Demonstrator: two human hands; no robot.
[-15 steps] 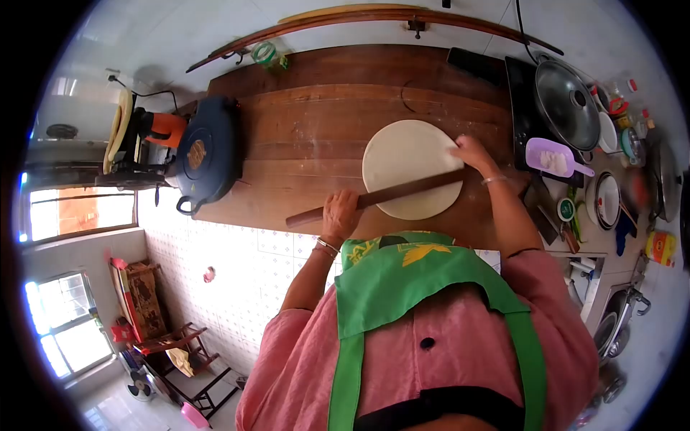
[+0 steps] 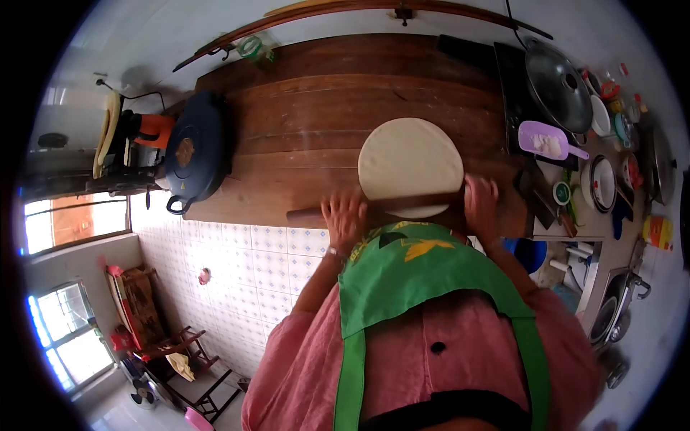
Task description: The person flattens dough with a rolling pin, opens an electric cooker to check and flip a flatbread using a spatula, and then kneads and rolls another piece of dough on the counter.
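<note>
A round sheet of dough (image 2: 410, 159) lies on the wooden worktop in front of me. Across its near edge runs a long dark rolling pin (image 2: 417, 201), almost level from left to right. My left hand (image 2: 345, 218) rests over the pin just left of the dough, fingers laid across the wood. At the dough's right side, my right hand (image 2: 480, 202) is on the pin's other end, slightly blurred, its fingers bent over it. Part of the dough's near side is hidden beneath the pin.
On the left of the wooden worktop (image 2: 287, 108) stands a dark blue round appliance (image 2: 194, 147). A purple scoop (image 2: 543, 140) with white powder and a lidded wok (image 2: 557, 86) are at the right. A green glass jar (image 2: 251, 49) is at the back.
My right hand has left the dough's right edge and come down onto the pin's right end. The pin has turned from slanted to nearly level and moved toward the dough's near edge.
</note>
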